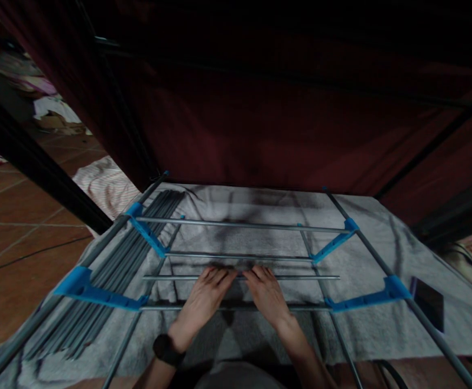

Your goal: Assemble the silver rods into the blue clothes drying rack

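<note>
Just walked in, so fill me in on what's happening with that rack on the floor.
A person kneels over a grey metal rack frame with blue plastic connectors, laid on a light towel. Both hands rest palm-down on the rods: the left hand and the right hand, side by side. A bundle of loose grey rods lies at the left. A dark phone sits on the towel at the right.

Two bare forearms, no sleeves, left hand (203,300) – black band at wrist, right hand (268,296) unadorned
</note>
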Motion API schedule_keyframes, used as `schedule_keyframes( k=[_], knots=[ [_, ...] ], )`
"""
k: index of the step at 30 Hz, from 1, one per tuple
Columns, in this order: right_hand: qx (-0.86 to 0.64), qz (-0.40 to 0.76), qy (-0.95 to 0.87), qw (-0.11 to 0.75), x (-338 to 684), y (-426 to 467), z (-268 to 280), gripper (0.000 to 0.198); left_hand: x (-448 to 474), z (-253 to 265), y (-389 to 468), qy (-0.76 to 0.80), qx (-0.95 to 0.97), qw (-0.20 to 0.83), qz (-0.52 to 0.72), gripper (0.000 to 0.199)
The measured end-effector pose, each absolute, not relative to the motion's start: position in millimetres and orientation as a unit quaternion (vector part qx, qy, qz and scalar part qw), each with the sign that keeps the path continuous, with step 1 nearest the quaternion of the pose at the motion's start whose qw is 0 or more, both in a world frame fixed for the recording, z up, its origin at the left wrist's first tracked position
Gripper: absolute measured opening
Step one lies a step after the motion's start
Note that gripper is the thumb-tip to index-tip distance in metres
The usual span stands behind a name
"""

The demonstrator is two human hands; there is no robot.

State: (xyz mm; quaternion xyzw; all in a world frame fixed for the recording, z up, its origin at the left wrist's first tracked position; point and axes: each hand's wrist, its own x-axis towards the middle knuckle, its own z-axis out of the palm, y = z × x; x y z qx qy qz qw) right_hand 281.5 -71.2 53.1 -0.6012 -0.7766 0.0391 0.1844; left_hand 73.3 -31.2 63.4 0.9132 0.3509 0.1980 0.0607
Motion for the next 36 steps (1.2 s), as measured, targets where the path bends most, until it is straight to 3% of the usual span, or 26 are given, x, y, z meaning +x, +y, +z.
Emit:
schedule_keyframes(
  k=[9,17,21,25,28,32,36],
  knots=[
    [-0.626,-0.026,-0.736,0.257,324,-71,27,0.037,31,46,-12,0.415,0.884,0.095,0.193,0.029],
    [-0.760,-0.059,-0.519,0.386,406,-83,8,0.030,9,49,0,0.453,0.853,0.161,0.202,0.024],
    [-0.733,0.044,-0.356,0.577,422,-82,4,0.041,8,48,2,0.454,0.851,0.175,0.200,0.023],
    [-0.591,0.245,-0.181,0.747,414,-80,6,0.048,6,49,3,0.455,0.847,0.184,0.202,0.024],
    [-0.502,0.345,-0.130,0.782,405,-79,10,0.041,5,49,3,0.455,0.847,0.185,0.202,0.023],
    [-0.478,0.358,-0.101,0.795,403,-77,10,0.026,9,49,2,0.451,0.848,0.186,0.209,0.021],
    [-0.476,0.369,-0.063,0.796,406,-78,7,0.028,14,47,1,0.451,0.846,0.197,0.205,0.021]
  ],
)
